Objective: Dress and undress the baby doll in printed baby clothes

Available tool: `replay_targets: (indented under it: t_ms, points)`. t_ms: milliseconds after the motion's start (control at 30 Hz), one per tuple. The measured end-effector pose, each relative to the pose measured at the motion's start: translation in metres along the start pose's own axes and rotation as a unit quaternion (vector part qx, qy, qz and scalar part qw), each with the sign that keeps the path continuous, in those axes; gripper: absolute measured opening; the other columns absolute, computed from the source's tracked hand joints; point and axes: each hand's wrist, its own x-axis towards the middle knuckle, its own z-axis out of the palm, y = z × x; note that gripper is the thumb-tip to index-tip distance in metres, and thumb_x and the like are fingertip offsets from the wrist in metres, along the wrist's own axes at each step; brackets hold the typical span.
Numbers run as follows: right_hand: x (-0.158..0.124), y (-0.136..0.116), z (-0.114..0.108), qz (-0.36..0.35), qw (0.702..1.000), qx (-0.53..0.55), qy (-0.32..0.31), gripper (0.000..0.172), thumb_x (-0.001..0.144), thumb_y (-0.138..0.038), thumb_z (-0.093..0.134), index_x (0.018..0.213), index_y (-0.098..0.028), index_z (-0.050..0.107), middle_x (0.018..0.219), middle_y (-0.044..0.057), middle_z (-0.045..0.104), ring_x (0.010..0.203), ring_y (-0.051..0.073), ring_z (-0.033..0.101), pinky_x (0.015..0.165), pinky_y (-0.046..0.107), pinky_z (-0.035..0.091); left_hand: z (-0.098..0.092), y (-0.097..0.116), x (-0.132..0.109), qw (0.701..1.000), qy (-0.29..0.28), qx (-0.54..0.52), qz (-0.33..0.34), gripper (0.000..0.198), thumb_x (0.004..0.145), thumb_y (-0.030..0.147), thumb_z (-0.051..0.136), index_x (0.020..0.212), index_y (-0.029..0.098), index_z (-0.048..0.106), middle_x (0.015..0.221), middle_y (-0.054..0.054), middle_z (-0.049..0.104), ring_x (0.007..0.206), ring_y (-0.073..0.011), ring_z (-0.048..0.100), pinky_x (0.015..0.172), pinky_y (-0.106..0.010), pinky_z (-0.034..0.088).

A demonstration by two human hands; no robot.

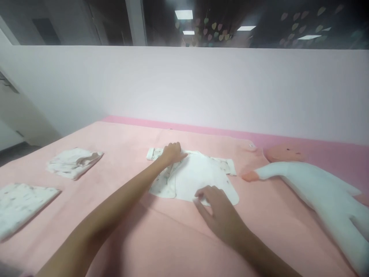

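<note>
A small white baby shirt (198, 175) with a faint print on its sleeves lies spread on the pink bed cover, with its plain white inside showing on the right. Its left front panel is partly folded over. My left hand (173, 152) is at the shirt's upper left, near the neckline, its fingers curled on the cloth and its thumb pointing right. Over the lower hem is my right hand (215, 206), fingers bent and thumb apart from them. Cloth shows in the gap between that thumb and the fingers.
Two folded white cloths, one plain-looking (73, 162) and one printed (24, 206), lie on the left. A white plush goose (311, 181) with an orange beak lies on the right, near a brownish-pink soft toy (284, 152). Behind the pink cover (161, 238) stands a white wall (201, 88).
</note>
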Motion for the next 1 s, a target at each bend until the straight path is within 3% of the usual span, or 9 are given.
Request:
replay_targets:
  t_ms: [100,200,267,400,467,567,800,900,1000]
  points:
    - [0.033,-0.029,0.024,0.031,0.999,0.003,-0.024,0.021,0.103,-0.040,0.058,0.091,-0.023,0.059,0.085,0.002,0.065,0.081,0.021,0.060,0.076,0.036,0.046,-0.001,-0.006,-0.011,0.996,-0.083,0.031,0.002,0.050,0.091,0.060,0.062,0.114,0.017,0.063,0.127,-0.019,0.070,0.115,-0.0361,0.067,0.096,-0.046,0.053]
    - [0.059,-0.045,0.048,0.052,0.996,-0.034,-0.059,0.031,0.099,-0.046,0.064,0.082,-0.022,0.054,0.080,0.003,0.062,0.077,0.021,0.057,0.069,0.032,0.040,0.000,-0.008,-0.012,0.994,-0.093,0.048,0.026,0.050,0.089,0.059,0.062,0.115,0.016,0.065,0.135,-0.021,0.067,0.121,-0.0382,0.066,0.099,-0.048,0.053]
    - [0.069,-0.048,0.059,0.044,0.994,-0.068,-0.079,0.029,0.099,-0.038,0.062,0.078,-0.022,0.050,0.076,0.004,0.061,0.073,0.020,0.055,0.066,0.031,0.036,0.000,-0.009,-0.011,0.992,-0.101,0.052,0.046,0.047,0.087,0.057,0.064,0.110,0.017,0.067,0.133,-0.021,0.068,0.122,-0.0391,0.067,0.099,-0.049,0.054]
    - [0.073,-0.050,0.066,0.039,0.994,-0.072,-0.067,0.028,0.099,-0.021,0.052,0.073,-0.023,0.041,0.068,0.001,0.053,0.063,0.017,0.046,0.058,0.030,0.026,0.000,-0.014,-0.010,0.987,-0.123,0.057,0.085,0.031,0.084,0.047,0.067,0.093,0.018,0.071,0.119,-0.019,0.074,0.109,-0.0365,0.072,0.091,-0.045,0.057]
    - [0.072,-0.053,0.065,0.053,0.997,-0.030,-0.049,0.031,0.099,-0.022,0.050,0.071,-0.023,0.035,0.064,-0.002,0.045,0.058,0.015,0.040,0.055,0.030,0.023,0.001,-0.018,-0.009,0.986,-0.127,0.052,0.091,0.026,0.084,0.043,0.066,0.088,0.018,0.071,0.110,-0.017,0.077,0.101,-0.0342,0.075,0.087,-0.042,0.058]
    - [0.077,-0.065,0.066,0.061,0.997,0.048,-0.016,0.031,0.102,-0.028,0.048,0.074,-0.024,0.035,0.063,-0.004,0.043,0.057,0.015,0.040,0.055,0.029,0.026,-0.001,-0.027,-0.003,0.990,-0.117,0.031,0.077,0.029,0.089,0.043,0.060,0.097,0.018,0.072,0.110,-0.016,0.079,0.100,-0.0309,0.076,0.087,-0.038,0.058]
    - [0.115,-0.104,0.104,0.026,0.974,0.220,0.040,0.009,0.101,-0.032,0.054,0.098,-0.024,0.055,0.086,-0.001,0.062,0.075,0.016,0.058,0.071,0.029,0.049,-0.033,-0.064,0.022,0.995,-0.098,0.004,0.006,0.041,0.097,0.047,0.050,0.110,0.015,0.072,0.121,-0.017,0.077,0.109,-0.0291,0.074,0.088,-0.034,0.056]
    - [0.127,-0.108,0.115,-0.020,0.964,0.267,0.013,0.023,0.100,-0.028,0.055,0.123,-0.023,0.059,0.112,0.004,0.068,0.091,0.016,0.065,0.079,0.029,0.056,-0.039,-0.078,0.023,0.997,-0.078,0.012,-0.018,0.036,0.097,0.039,0.053,0.118,0.014,0.068,0.122,-0.018,0.076,0.109,-0.0298,0.073,0.090,-0.036,0.055]
    - [0.123,-0.097,0.111,-0.075,0.971,0.225,-0.005,0.034,0.101,-0.023,0.052,0.134,-0.022,0.061,0.127,0.007,0.068,0.109,0.020,0.066,0.091,0.034,0.058,-0.031,-0.086,0.012,0.999,-0.027,0.030,-0.031,0.041,0.098,0.029,0.051,0.135,0.013,0.057,0.137,-0.021,0.066,0.123,-0.0336,0.066,0.102,-0.045,0.051]
